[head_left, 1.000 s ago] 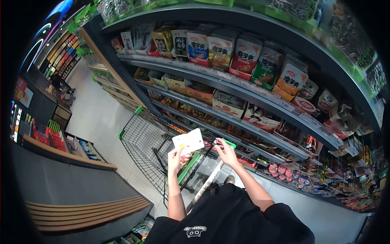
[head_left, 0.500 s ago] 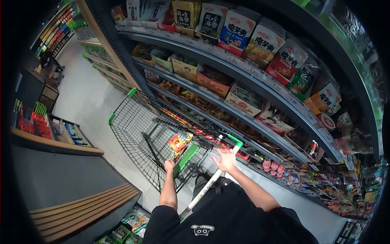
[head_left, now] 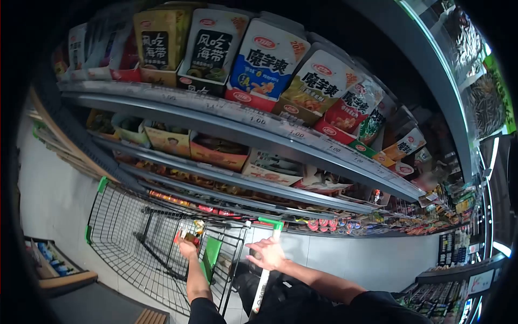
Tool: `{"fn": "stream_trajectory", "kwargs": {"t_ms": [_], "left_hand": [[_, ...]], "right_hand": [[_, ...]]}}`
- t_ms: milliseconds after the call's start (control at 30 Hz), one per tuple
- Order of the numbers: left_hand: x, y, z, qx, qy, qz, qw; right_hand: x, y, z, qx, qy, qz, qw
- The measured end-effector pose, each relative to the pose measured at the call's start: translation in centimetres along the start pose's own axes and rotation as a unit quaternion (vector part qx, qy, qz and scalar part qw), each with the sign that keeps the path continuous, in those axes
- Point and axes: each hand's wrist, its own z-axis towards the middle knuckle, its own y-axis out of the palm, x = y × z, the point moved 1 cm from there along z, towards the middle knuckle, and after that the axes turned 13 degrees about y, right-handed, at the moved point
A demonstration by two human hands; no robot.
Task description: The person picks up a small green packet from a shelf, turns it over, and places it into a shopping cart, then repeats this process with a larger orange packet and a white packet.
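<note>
My left hand [head_left: 188, 249] reaches over the shopping cart [head_left: 121, 256], its fingers curled at the near side of a small red-and-orange packet [head_left: 191, 238]. It looks like a light pinch, but my fingertips are hidden, so I cannot tell whether I really have hold of it. The packet is at the cart's shelf-side half, beside the green panel [head_left: 211, 255]; I cannot tell whether it touches the wire below.

I judge it light and rather limp, with a slick film that could slide under a loose thumb. What is inside may crush, so an edge or a corner seam seems the best place to take it, thumb flat on one face and fingers behind, with no squeeze at the middle.

My right hand [head_left: 270, 254] is open, fingers spread, over the white handle [head_left: 263, 286] and not wrapped round it. That bar looks stiff and smooth, and a full grip at its middle should steer best; nothing about it seems fragile.

Above the cart, pouches such as the blue-and-white one [head_left: 265, 60] stand upright in trays behind the shelf edge [head_left: 178, 108], and they look glossy and easy to lift by the top
</note>
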Motion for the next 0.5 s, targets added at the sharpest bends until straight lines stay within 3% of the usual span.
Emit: {"fn": "stream_trajectory", "kwargs": {"t_ms": [67,100,133,200,233,333,400,500], "left_hand": [[3.3,-2.2,-0.8,-0.057,-0.036,-0.054,0.996],[-0.2,2.1,-0.5,-0.024,0.002,-0.058,0.998],[-3.6,5.9,0.1,-0.062,0.063,-0.039,0.995],[-3.4,5.9,-1.2,-0.222,0.045,-0.11,0.968],[-2.1,4.6,-2.3,-0.29,-0.029,-0.027,0.956],[-2.5,4.9,-5.6,-0.141,0.059,-0.045,0.987],[-0.3,2.7,-7.0,-0.148,0.012,-0.112,0.983],[0.1,1.9,-7.6,-0.171,-0.001,-0.072,0.983]], "right_hand": [[0.0,-0.2,0.2,-0.001,-0.004,-0.006,1.0],[0.0,0.1,0.2,-0.001,0.008,0.008,1.0],[0.2,0.5,0.1,0.008,0.006,0.011,1.0],[0.4,0.4,0.2,0.023,-0.007,0.015,1.0],[0.4,0.5,0.1,0.014,-0.002,0.013,1.0],[0.6,0.3,0.3,0.016,-0.012,0.014,1.0],[0.7,0.2,0.0,0.043,-0.038,0.023,0.998],[0.7,0.0,-0.2,0.039,-0.044,0.05,0.997]]}}
